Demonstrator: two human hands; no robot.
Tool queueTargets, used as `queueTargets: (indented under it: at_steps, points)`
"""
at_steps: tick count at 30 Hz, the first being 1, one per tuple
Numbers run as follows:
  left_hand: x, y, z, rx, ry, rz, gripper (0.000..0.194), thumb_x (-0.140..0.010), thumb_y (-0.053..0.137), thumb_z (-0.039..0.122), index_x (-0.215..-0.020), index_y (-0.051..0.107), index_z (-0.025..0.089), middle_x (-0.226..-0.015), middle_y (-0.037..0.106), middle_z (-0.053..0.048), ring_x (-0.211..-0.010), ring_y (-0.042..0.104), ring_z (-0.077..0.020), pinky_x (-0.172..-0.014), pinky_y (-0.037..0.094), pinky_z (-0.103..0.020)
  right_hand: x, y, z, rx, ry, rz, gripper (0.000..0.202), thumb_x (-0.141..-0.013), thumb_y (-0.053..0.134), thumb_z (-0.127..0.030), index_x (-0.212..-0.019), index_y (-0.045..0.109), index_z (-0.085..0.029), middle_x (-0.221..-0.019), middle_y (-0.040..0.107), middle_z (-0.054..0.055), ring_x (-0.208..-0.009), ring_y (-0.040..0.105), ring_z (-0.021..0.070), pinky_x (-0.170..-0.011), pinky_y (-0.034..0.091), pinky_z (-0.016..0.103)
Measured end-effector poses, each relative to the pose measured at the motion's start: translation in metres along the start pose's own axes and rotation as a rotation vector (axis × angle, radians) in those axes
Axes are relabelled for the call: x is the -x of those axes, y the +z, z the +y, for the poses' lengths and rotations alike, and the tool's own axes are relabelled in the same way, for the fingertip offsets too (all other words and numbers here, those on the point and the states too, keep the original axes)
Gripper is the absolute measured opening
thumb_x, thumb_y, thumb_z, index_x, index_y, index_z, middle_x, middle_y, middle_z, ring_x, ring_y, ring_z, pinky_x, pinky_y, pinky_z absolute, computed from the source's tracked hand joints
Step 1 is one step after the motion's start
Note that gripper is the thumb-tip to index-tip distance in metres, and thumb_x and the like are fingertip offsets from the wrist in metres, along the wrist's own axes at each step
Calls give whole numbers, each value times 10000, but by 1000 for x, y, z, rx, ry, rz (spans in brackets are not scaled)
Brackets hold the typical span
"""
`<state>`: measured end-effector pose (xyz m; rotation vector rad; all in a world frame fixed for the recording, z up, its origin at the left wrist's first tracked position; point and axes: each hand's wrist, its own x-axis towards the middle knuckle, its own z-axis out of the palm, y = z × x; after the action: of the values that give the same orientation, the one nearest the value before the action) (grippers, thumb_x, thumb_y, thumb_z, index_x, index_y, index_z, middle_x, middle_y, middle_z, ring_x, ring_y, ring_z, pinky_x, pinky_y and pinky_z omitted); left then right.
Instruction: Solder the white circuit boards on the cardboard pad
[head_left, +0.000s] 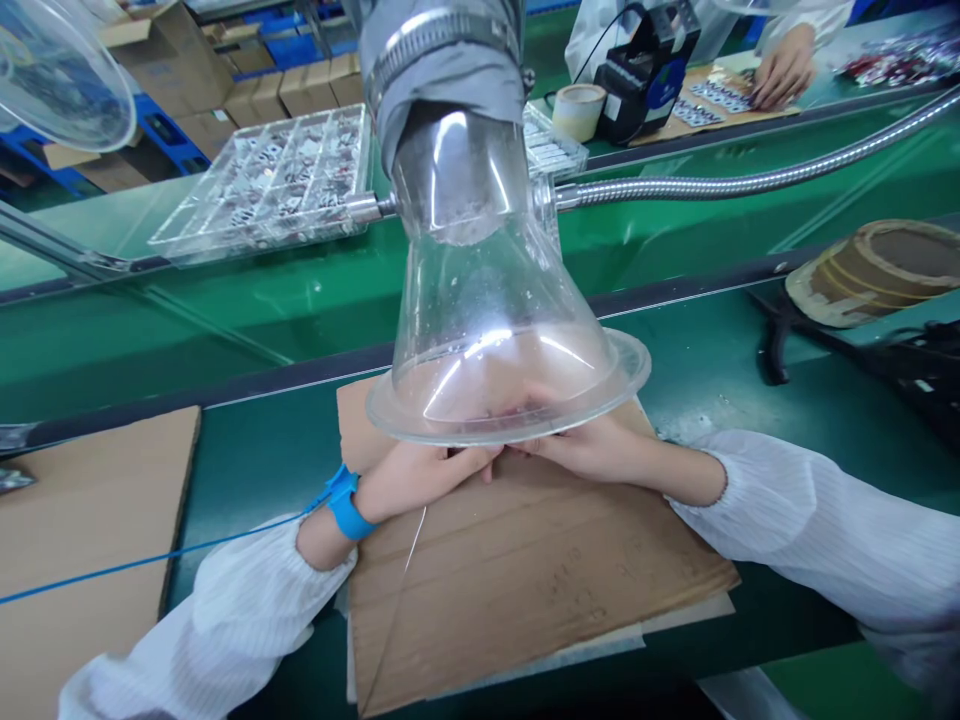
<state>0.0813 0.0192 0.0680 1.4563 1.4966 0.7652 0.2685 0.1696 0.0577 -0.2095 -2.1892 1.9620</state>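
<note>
My left hand (420, 478), with a blue wrist strap (349, 503) and its cord, reaches in under the clear plastic fume hood (480, 300). From the other side comes my right hand (592, 446), and the two meet below the hood's rim. Both hands look closed, fingers bent and pressed together. Whatever they hold is small and hidden behind the hazy, reflecting plastic. A thin silvery wire (416, 537) runs down from beneath my left hand over the cardboard sheet (525, 590) under my hands.
The hood hangs from a grey duct, with a flexible metal arm (750, 186) to the right. Another cardboard sheet (90, 540) lies left. A tape roll (877, 270) sits right. Beyond the green divider are a compartment tray (277, 175), a black device (649, 75) and a co-worker's hand (784, 68).
</note>
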Motion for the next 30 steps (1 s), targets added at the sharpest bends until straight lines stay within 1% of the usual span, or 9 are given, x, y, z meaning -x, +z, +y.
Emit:
queueTargets:
  at_steps: [3,6,10,13,17,19,24,27,30]
  points:
    - [0,2,-2,15,-8,63,359,-1052,571,487,-918,729,194,-919,752,-23,-866,680,-176,-933,525,-314,0,1,0,-38,36,-34,384,-978,669,-547,-1012,678,-165,-866,728,39,-769,670,148,-709,543,290]
    - [1,4,-6,53,1,61,297,-1055,580,455,-1037,724,196,-951,774,-19,-884,713,-181,-899,546,-311,0,1,0,-33,46,-68,327,-1002,647,-490,-1008,662,-163,-898,738,51,-791,688,150,-724,559,291]
    - [1,3,-9,90,56,25,304,-1075,549,408,-947,705,181,-924,760,-15,-879,696,-161,-915,527,-294,0,-1,-3,-86,47,-134,231,-1012,619,-397,-1033,615,-168,-933,741,57,-844,714,152,-764,579,294]
    - [0,2,-8,131,75,-1,295,-1078,538,392,-949,691,176,-895,733,-9,-866,667,-149,-865,508,-271,-1,-2,-6,-57,84,-124,147,-968,630,-320,-1009,596,-182,-885,725,30,-849,713,152,-776,571,289]
    - [0,4,-8,104,4,-28,346,-1095,479,413,-956,680,168,-871,710,-14,-877,647,-158,-879,483,-290,-6,-1,-9,70,117,-94,23,-895,600,-215,-895,586,-196,-832,701,3,-778,659,137,-714,518,269]
    - [1,5,-8,82,-50,-31,376,-1098,456,441,-973,678,164,-875,704,-22,-882,644,-168,-876,482,-303,-8,1,-10,114,120,-95,25,-859,577,-180,-841,573,-198,-810,689,-2,-741,625,132,-676,487,265]
    - [1,8,-6,38,-117,-9,411,-1095,440,485,-1023,676,157,-859,675,-32,-829,610,-166,-772,478,-286,-11,4,-12,175,162,-58,41,-836,563,-163,-816,573,-197,-739,639,-14,-672,565,124,-611,442,260]
    - [0,9,-5,34,-158,19,431,-1089,438,509,-991,665,156,-823,650,-26,-717,558,-135,-649,444,-251,-10,4,-13,83,187,-72,56,-874,587,-186,-831,553,-199,-739,641,-19,-666,591,116,-603,473,245]
    - [0,9,-4,63,-192,16,448,-1078,437,528,-935,644,158,-804,630,-17,-589,478,-95,-540,397,-221,-10,2,-12,-2,229,-87,135,-914,652,-282,-866,556,-200,-740,649,-23,-654,614,113,-587,496,236]
